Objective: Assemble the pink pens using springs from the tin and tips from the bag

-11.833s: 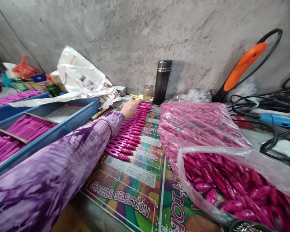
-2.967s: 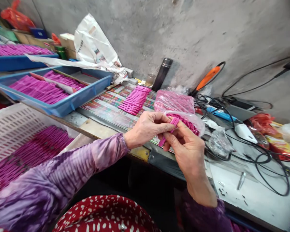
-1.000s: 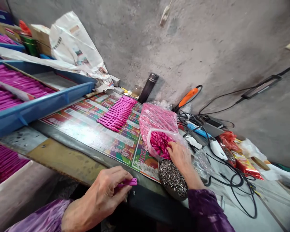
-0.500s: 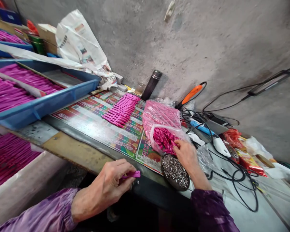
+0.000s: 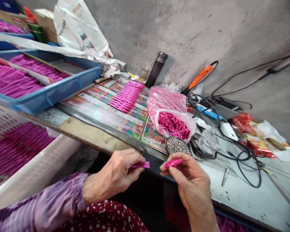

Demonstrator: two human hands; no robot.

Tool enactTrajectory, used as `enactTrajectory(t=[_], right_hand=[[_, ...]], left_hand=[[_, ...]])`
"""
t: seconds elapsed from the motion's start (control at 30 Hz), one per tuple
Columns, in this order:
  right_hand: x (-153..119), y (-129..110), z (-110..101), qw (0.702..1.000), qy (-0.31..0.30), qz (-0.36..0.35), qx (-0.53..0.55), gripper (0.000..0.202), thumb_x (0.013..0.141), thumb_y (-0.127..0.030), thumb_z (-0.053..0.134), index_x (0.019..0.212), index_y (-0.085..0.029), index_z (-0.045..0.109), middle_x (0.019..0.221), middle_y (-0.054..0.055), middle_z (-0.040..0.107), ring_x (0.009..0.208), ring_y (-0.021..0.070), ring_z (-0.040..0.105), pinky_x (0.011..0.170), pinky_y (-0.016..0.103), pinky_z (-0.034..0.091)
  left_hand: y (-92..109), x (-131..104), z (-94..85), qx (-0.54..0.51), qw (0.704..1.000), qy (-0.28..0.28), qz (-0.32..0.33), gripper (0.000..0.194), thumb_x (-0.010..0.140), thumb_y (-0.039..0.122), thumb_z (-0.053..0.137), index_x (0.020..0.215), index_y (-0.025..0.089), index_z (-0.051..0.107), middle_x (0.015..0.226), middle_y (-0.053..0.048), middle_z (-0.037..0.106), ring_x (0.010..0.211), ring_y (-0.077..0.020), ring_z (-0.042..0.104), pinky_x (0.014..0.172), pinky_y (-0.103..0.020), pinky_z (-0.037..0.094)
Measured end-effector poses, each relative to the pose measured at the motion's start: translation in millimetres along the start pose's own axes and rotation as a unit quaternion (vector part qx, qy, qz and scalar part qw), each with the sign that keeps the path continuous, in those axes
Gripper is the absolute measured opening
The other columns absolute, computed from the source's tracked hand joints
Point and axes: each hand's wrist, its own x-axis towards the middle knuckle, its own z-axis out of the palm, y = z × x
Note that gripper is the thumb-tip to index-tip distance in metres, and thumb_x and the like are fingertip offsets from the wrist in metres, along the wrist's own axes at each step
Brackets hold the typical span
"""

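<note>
Between its thumb and fingers, my left hand (image 5: 117, 175) pinches a purple plastic piece (image 5: 145, 165) whose slotted end sticks out to the right. My right hand (image 5: 189, 180) holds a small, shiny pink pointed piece (image 5: 174, 163) at about the same height, a short gap away. Behind my right hand is a dark bowl of small metal pins (image 5: 176, 145), its lower part hidden. Past the bowl, an open plastic bag (image 5: 169, 100) shows many pink pieces (image 5: 174, 125). Further left, a row of purple sticks (image 5: 127, 96) lies on a printed mat (image 5: 96, 112).
A blue tray (image 5: 74, 87) of purple pieces stands at the left, above a white basket (image 5: 38, 174) with more. A black cylinder (image 5: 157, 69) and an orange-handled tool (image 5: 200, 77) lean near the wall. Black cables (image 5: 244, 178) and wrappers cover the right side.
My right hand has left the bag and come down toward my left hand, now with a pink piece. The bag's mouth shows more fully. The camera view has shifted.
</note>
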Motion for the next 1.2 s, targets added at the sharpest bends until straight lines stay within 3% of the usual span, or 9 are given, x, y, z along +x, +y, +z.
enactTrajectory(t=[0.37,0.63,1.2], right_hand=[[-29.7,14.5,21.6,0.995,-0.008,0.025,0.091,0.013,0.081,-0.016,0.080,0.090,-0.024,0.076,0.092,0.001,0.071,0.073,0.0157,0.075,0.062,0.024,0.065],[-37.4,23.8,25.7,0.998,0.008,0.013,0.063,0.014,0.084,-0.018,0.079,0.097,-0.023,0.076,0.098,0.003,0.073,0.078,0.0169,0.075,0.067,0.027,0.067],[-43.1,32.2,37.2,0.997,0.023,0.051,0.047,0.014,0.081,-0.022,0.082,0.094,-0.023,0.076,0.098,0.004,0.075,0.078,0.0165,0.072,0.068,0.027,0.066]], left_hand=[[8.3,-16.3,1.4,0.009,0.999,-0.029,0.010,0.015,0.090,0.006,0.058,0.097,0.012,0.070,0.082,-0.003,0.068,0.069,-0.0124,0.062,0.063,-0.022,0.045],[13.2,-21.5,-1.8,0.018,0.999,-0.038,-0.005,0.015,0.090,0.005,0.059,0.097,0.011,0.071,0.083,-0.004,0.069,0.071,-0.0131,0.063,0.064,-0.022,0.046],[3.3,-28.5,-0.4,0.013,0.998,-0.052,-0.013,0.014,0.090,0.005,0.060,0.097,0.012,0.070,0.084,-0.004,0.069,0.072,-0.0131,0.064,0.065,-0.022,0.047]])
